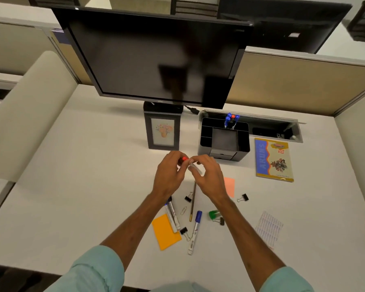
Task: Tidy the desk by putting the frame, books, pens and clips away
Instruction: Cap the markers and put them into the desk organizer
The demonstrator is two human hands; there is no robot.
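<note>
A red-capped marker [185, 161] sits above the middle of the desk [72, 186], pinched at the cap by the left hand [170, 172] while the right hand [207, 175] grips its white barrel. At 12 o'clock stand the picture frame [163, 131] and, toward 1 o'clock, the black organizer [224, 140] with pens upright. A book [273, 160] lies at 3 o'clock. At 6 o'clock lie markers [173, 216], a pencil [192, 201] and binder clips [188, 198].

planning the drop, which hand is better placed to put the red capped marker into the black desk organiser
Right, probably. The right hand grips the white barrel of the red capped marker and sits nearer the black desk organiser, which lies ahead to the right. The left hand only pinches the cap end.
</note>
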